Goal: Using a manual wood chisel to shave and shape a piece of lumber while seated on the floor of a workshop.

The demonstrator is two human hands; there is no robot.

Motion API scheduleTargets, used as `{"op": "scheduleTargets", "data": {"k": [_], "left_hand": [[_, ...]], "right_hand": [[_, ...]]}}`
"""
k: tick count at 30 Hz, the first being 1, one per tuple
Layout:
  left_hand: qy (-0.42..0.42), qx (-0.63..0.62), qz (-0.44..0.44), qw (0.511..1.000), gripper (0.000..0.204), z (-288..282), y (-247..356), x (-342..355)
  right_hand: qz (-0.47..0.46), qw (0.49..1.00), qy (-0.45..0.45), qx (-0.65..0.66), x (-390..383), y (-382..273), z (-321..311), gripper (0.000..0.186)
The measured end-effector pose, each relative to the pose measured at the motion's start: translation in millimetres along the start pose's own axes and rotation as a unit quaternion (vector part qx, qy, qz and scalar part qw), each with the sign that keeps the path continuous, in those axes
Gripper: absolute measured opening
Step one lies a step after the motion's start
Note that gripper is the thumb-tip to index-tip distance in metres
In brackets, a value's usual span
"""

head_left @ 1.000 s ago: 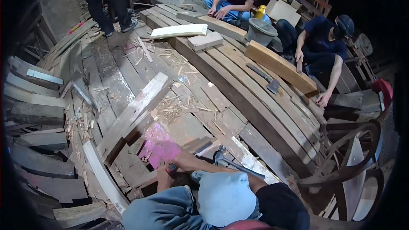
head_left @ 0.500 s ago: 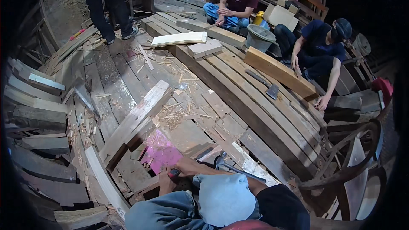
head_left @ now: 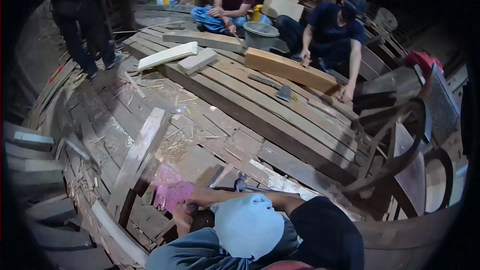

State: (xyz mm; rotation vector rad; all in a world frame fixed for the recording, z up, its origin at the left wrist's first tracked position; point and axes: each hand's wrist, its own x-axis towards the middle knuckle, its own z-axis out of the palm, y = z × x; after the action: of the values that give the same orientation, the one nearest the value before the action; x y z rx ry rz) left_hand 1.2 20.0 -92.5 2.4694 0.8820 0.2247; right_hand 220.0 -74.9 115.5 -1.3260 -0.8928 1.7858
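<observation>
Low between my legs, my left hand (head_left: 181, 218) is closed round a dark handle (head_left: 192, 209) with some red on it. The rest of that tool is hidden. My right hand (head_left: 202, 197) reaches across from the right, close above the handle; its fingers are too indistinct to read. Just beyond both hands lies a pink sheet (head_left: 172, 190) strewn with wood chips. A hammer (head_left: 241, 184) rests on the boards past my right forearm, its handle pointing right. Light blue cloth (head_left: 248, 226) covers my knee in front of the forearm.
A thick timber (head_left: 139, 157) lies ahead to the left. Wood shavings cover the planks around it. Across the long beams (head_left: 270, 120) lie a hatchet (head_left: 272, 87) and a squared block (head_left: 290, 70). Two people sit behind them beside a grey bucket (head_left: 261, 31); another stands far left.
My view has turned, so the surroundings sit further left and higher in it. Both hands stay together beside the pink sheet. The hammer still lies on the boards.
</observation>
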Motion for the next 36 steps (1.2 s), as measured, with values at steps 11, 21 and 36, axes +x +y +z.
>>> {"op": "scheduleTargets", "data": {"k": [11,21,36], "left_hand": [[-0.028,0.109,0.009,0.994,0.03,-62.2,52.6,53.0],[0.127,0.089,-0.091,0.984,0.044,-139.4,-38.8,36.7],[0.101,0.122,-0.132,0.978,0.041,-92.7,-26.7,29.1]], "right_hand": [[-0.249,0.859,0.119,-0.431,-48.4,37.9,-61.4,0.038],[-0.103,0.915,0.184,-0.344,-118.3,48.2,-49.2,0.046],[-0.058,0.93,0.187,-0.312,-171.3,33.3,-14.0,0.056]]}}
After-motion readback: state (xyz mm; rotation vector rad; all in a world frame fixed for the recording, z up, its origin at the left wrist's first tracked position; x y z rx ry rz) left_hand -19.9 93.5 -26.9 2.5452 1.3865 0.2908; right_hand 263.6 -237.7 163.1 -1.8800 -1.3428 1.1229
